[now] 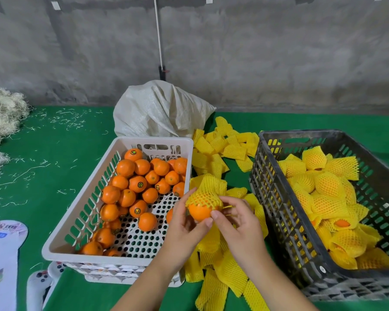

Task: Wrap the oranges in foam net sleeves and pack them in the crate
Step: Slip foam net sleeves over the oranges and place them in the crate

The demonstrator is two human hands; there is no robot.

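Note:
Between the two crates I hold one orange (200, 212) with a yellow foam net sleeve (208, 191) pulled over its top half. My left hand (184, 223) grips the orange from the left and below. My right hand (238, 218) pinches the sleeve's right edge against the fruit. The white crate (61, 241) on the left holds several bare oranges (137, 184). The dark crate (279, 212) on the right holds several wrapped oranges (328, 187).
Loose yellow sleeves (225, 147) lie in a pile between the crates and down to the table's front edge. A white woven sack (160, 108) stands behind the white crate. Pale shredded filler (2, 117) is heaped far left. Printed paper (2, 250) lies at the lower left on the green cloth.

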